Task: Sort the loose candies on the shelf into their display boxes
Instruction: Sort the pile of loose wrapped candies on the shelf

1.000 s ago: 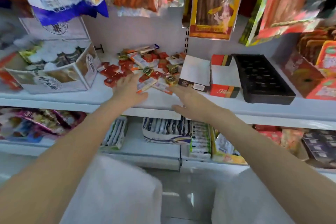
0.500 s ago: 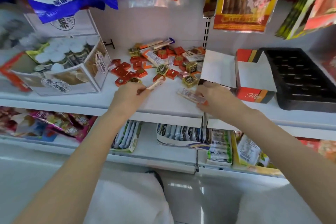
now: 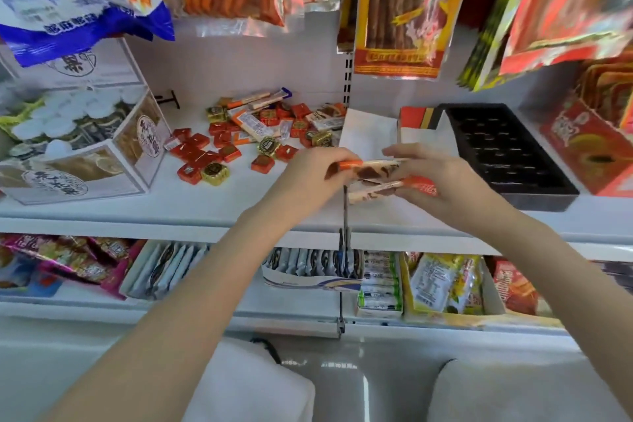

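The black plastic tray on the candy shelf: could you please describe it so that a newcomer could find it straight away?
Start at the white shelf with the pile of loose candies. Go right, past the person's two hands, to the shelf's right part. The black plastic tray lies there, between a red and white box and red cartons; it alone is plain black, with rows of empty hollows.
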Motion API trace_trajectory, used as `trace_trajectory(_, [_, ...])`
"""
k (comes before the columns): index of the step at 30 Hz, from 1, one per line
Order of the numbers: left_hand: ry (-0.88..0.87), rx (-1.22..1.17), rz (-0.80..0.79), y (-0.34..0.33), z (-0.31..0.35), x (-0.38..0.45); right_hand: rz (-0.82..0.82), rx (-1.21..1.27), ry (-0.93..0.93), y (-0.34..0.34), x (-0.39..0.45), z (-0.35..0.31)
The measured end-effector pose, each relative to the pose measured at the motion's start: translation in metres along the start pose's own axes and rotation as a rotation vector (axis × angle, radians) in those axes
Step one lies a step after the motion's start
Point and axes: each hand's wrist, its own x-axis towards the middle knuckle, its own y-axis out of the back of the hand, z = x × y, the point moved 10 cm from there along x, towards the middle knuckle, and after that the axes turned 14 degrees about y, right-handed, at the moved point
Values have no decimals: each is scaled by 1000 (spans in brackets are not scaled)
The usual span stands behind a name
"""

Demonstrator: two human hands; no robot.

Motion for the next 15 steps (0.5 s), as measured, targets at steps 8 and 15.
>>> trace_trajectory(8, [51, 184, 123, -28, 8, 25, 481, -233, -492, 101, -83, 82])
trace_trajectory(15, [167, 314, 151, -39, -11, 24, 375, -221, -702, 66, -106, 137])
